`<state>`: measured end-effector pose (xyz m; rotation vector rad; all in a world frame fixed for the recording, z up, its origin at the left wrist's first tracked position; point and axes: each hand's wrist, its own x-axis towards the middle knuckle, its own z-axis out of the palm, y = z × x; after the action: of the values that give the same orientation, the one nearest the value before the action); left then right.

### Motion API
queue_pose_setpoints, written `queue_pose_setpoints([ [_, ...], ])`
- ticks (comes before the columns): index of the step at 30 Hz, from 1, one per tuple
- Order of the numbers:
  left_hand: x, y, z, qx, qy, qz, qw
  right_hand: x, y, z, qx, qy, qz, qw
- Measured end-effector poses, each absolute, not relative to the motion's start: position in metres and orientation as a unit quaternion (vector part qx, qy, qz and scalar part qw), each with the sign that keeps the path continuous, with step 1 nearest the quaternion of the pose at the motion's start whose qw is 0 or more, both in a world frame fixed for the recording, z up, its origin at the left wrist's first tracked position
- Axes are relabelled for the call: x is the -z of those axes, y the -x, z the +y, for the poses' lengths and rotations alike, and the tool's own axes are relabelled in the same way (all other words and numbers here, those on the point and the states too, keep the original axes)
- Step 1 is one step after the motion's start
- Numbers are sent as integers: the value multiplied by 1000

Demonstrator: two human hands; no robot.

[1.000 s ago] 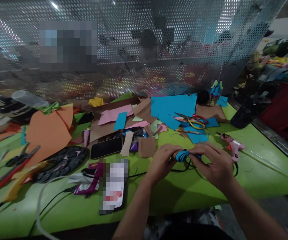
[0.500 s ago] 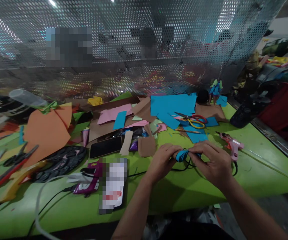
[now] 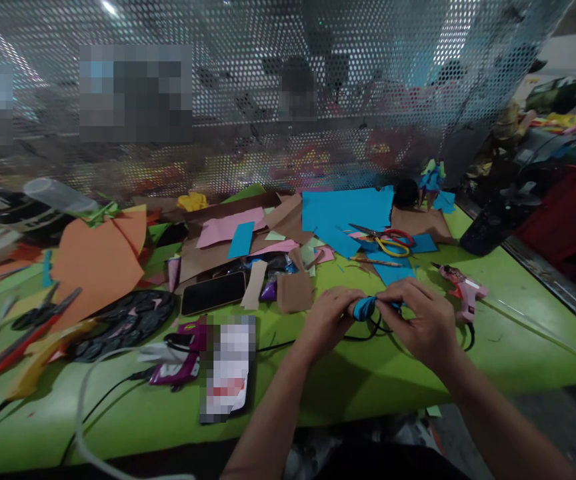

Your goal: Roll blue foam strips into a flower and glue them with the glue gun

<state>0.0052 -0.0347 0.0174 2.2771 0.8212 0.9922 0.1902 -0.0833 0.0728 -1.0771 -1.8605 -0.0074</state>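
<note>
Both hands meet over the green table [image 3: 518, 347] near its front edge. My left hand [image 3: 327, 319] and my right hand [image 3: 423, 320] are closed on a small rolled piece of blue paper [image 3: 365, 308], one at each end. The roll sits just above a black cord [image 3: 368, 333] lying on the table. A pink glue gun [image 3: 463, 288] lies just right of my right hand.
Blue sheets [image 3: 343, 213] and red-and-yellow scissors [image 3: 391, 241] lie behind the hands. Brown, pink and orange paper [image 3: 98, 263], a black phone [image 3: 213, 293] and a purple glue gun [image 3: 178, 360] crowd the left. A perforated metal screen [image 3: 288, 100] walls the back.
My right hand's fingers have shifted slightly upward on the blue roll, pinching its end. The left hand has hardly moved.
</note>
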Motion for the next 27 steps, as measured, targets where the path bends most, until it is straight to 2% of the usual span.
queue_pose_setpoints([
  [3,-17,-7,-35,-374,-801,325,336,-72,-191,-80,-15,460,-754,469],
  [8,-8,-9,-37,-376,-703,354,488,-72,-190,-74,-140,490,-724,465],
  [17,-11,-10,-38,-369,-653,336,570,-61,-185,-63,-212,504,-687,478],
  [22,-12,-10,-38,-362,-679,355,531,-68,-185,-63,-182,489,-697,492],
  [27,-13,-10,-36,-322,-735,461,379,-73,-183,-66,-68,455,-721,518],
])
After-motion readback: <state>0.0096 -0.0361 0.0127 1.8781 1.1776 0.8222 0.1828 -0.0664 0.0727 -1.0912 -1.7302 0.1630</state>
